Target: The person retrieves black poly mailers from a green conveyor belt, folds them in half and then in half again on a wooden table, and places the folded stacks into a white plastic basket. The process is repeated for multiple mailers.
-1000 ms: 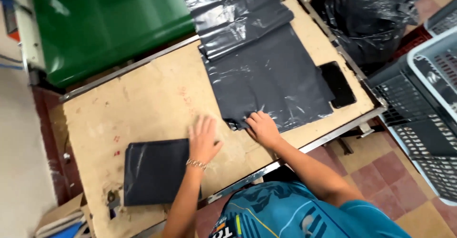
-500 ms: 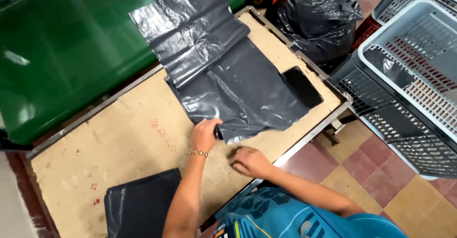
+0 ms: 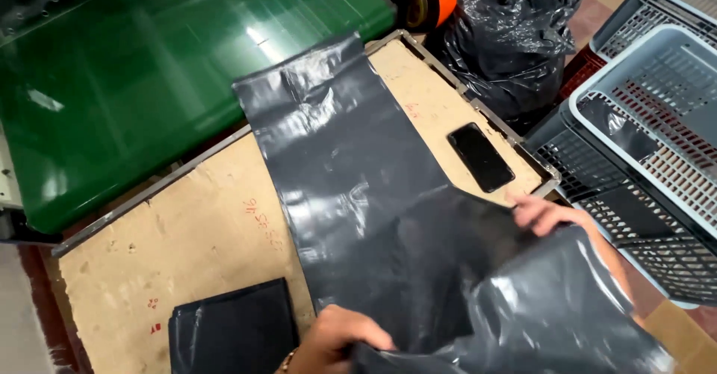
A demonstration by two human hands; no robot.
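grey plastic bag (image 3: pixel 351 180) — lengthwise toward green conveyor (image 3: pixel 149 68), near end lifted

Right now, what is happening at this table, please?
A person is handling a long dark grey plastic bag on a cardboard-topped table. The left hand grips the bag's near edge, and the right hand lifts its near end off the table. The far end lies over a green conveyor belt. A folded stack of bags and a black phone lie on the table.

Glossy grey plastic bag (image 3: pixel 351 195), half-lifted
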